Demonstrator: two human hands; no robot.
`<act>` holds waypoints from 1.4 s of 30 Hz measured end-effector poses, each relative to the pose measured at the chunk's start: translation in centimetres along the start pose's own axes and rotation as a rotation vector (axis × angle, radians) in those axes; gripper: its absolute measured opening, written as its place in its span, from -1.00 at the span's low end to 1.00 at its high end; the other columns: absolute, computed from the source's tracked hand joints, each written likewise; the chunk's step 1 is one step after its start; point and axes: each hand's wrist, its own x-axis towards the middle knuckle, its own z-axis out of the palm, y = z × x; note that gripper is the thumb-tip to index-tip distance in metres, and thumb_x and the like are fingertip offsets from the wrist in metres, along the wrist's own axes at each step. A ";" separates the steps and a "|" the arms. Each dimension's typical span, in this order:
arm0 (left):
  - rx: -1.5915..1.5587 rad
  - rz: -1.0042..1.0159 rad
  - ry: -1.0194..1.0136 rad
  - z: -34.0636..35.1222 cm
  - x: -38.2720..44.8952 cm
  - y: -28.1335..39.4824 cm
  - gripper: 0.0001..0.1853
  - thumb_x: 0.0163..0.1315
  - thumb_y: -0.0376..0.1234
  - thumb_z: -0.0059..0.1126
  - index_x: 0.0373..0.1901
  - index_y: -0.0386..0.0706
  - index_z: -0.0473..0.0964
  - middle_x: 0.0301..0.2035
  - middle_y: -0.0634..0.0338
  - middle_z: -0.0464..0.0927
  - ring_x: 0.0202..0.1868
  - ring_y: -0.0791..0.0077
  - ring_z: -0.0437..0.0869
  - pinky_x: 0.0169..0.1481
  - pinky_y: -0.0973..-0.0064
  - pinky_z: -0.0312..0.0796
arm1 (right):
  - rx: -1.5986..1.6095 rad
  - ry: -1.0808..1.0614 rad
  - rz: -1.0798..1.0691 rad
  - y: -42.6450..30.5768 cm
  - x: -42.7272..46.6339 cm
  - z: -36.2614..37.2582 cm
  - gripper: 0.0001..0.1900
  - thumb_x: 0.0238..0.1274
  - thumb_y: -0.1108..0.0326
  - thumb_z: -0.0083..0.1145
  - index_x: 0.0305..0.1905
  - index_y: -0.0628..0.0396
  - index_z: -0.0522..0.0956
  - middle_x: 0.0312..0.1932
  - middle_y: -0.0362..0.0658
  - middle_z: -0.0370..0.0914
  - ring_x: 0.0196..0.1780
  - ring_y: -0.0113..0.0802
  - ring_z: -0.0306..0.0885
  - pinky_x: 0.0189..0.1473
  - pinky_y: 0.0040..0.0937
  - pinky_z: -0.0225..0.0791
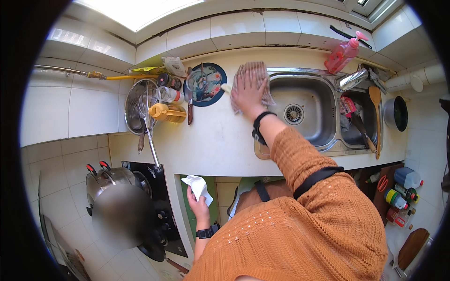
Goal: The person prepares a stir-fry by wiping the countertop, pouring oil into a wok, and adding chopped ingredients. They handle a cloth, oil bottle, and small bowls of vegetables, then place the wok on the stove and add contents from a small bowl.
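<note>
My right hand [249,92] lies flat, fingers spread, on a striped reddish-brown cloth [259,70] on the white countertop [218,140], at the left rim of the large sink basin [306,95]. A small pale piece [226,87] lies just left of the cloth; I cannot tell what it is. Low in front of the counter edge, my left hand [199,207] holds a crumpled white paper tissue [197,186] between thumb and fingers. Left of the cloth is a round dark blue patterned board [214,82] with a glass bowl [197,81] on it, and a wooden-handled knife [190,114] beside it.
At the left stand a metal bowl [130,109] with utensils, a yellow-capped bottle [168,112] and jars. A steel pot [112,179] and a pan [153,251] sit by the black hob [172,224]. The faucet [351,80], a pink pump bottle [341,58] and a wooden spatula [375,102] are at the right.
</note>
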 end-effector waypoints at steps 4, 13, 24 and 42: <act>-0.012 -0.030 -0.015 0.0 -1.0 -0.9 -0.14 0.09 -0.64 -0.04 0.56 -0.35 0.16 0.10 0.03 0.58 0.11 0.31 0.65 0.26 0.41 0.45 | 0.070 -0.030 0.110 -1.0 0.6 -0.8 -0.27 0.47 -0.17 -0.05 0.58 -0.01 0.32 0.68 0.08 0.09 0.74 0.29 -0.21 0.55 0.64 -0.41; -0.078 0.015 -0.162 2.4 2.2 2.6 -0.13 0.11 -0.63 -0.02 0.58 -0.40 0.09 0.15 -0.01 0.58 0.15 0.29 0.64 0.29 0.40 0.45 | 0.632 -0.557 -0.742 6.8 -21.7 -10.6 -0.52 0.45 0.38 0.00 0.43 0.02 0.47 0.51 0.03 0.40 0.61 0.00 0.29 0.57 -0.01 0.18; -0.195 0.098 -0.524 12.6 5.0 4.3 -0.14 0.28 -0.56 0.15 0.64 -0.34 0.04 0.46 -0.07 0.34 0.46 0.23 0.41 0.53 0.36 0.26 | 0.066 -0.060 0.580 28.2 -29.9 -24.2 -0.59 0.50 -0.12 0.14 -0.04 0.04 0.65 -0.39 0.09 0.70 -0.29 0.23 0.67 -0.28 0.08 0.47; 0.343 0.366 -0.120 9.1 3.1 3.3 -0.49 0.25 -0.45 0.28 0.28 -0.22 0.55 0.04 -0.07 0.58 -0.10 0.15 0.70 0.01 0.30 0.59 | 0.218 -0.040 0.292 25.1 -27.0 -23.7 -0.46 0.41 0.22 0.16 0.40 0.20 0.44 0.49 0.15 0.33 0.54 0.15 0.25 0.52 0.04 0.14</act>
